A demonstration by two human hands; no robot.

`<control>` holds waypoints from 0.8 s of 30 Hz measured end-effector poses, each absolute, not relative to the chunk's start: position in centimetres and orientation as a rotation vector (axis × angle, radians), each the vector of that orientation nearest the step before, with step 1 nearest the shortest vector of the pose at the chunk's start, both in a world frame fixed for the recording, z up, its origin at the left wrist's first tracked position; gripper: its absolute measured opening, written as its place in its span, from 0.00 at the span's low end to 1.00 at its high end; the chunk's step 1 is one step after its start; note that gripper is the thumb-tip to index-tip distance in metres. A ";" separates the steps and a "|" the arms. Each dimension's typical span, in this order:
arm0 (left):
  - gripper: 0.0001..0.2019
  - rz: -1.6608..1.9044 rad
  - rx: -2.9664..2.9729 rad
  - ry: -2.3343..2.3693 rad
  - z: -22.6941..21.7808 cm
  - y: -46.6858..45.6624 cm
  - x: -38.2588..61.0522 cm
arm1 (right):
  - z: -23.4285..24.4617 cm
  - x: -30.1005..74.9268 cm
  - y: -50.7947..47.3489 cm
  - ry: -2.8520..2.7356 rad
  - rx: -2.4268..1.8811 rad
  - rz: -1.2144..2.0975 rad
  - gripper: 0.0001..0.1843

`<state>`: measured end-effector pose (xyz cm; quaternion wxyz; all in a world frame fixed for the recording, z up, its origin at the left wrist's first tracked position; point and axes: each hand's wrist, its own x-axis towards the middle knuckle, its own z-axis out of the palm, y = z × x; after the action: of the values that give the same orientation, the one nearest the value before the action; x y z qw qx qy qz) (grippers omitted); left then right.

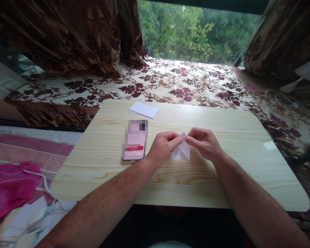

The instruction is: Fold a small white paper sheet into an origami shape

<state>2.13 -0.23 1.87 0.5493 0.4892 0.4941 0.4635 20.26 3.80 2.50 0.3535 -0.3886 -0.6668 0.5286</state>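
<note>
Folded paper [181, 154] was pinched in both our hands

We had the small white paper between our fingers, its point up by the thumbs, its broad edge toward us and a slanting crease below. Our left hand [164, 146] was clamped on its upper left side, thumb in front; our right hand [204, 142] pinched the upper right edge, thumb and forefinger together.

Around the fingers we had the pale wooden table [196, 186]. Its near edge ran well below them, under our forearms, and its far edge lay beyond the knuckles. The widest room for moving stretched to the right, as far as a white patch [269, 145] near the edge.

To the left, a phone [134, 140] stood in the way just beside our left wrist, its upper part too blurred to read. Beyond it, up and left of the fingers, we saw a stack of white paper [144, 110]. Flowered cloth [181, 81] spread past the far edge.
</note>
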 end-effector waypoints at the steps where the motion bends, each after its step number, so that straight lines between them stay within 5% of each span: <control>1: 0.14 1.097 1.165 1.166 1.9 -0.2 2.1 | 2.4 20.3 3.8 -1.737 -1.016 1.358 0.20; 12: 0.12 1.376 0.902 1.175 1.4 0.6 2.1 | 2.9 19.7 3.9 -1.543 -0.937 1.534 0.19; 20: 0.31 1.396 1.018 1.230 1.8 0.2 2.3 | 2.4 19.6 4.1 -1.427 -0.906 1.529 0.18; 24: 0.19 1.306 1.106 1.283 2.0 0.0 2.4 | 2.5 19.6 4.1 -1.436 -0.928 1.442 0.14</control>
<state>2.41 0.02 1.95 0.4806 0.4534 0.5260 0.5355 19.59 4.12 2.52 0.4372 -0.3733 -0.5772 0.5799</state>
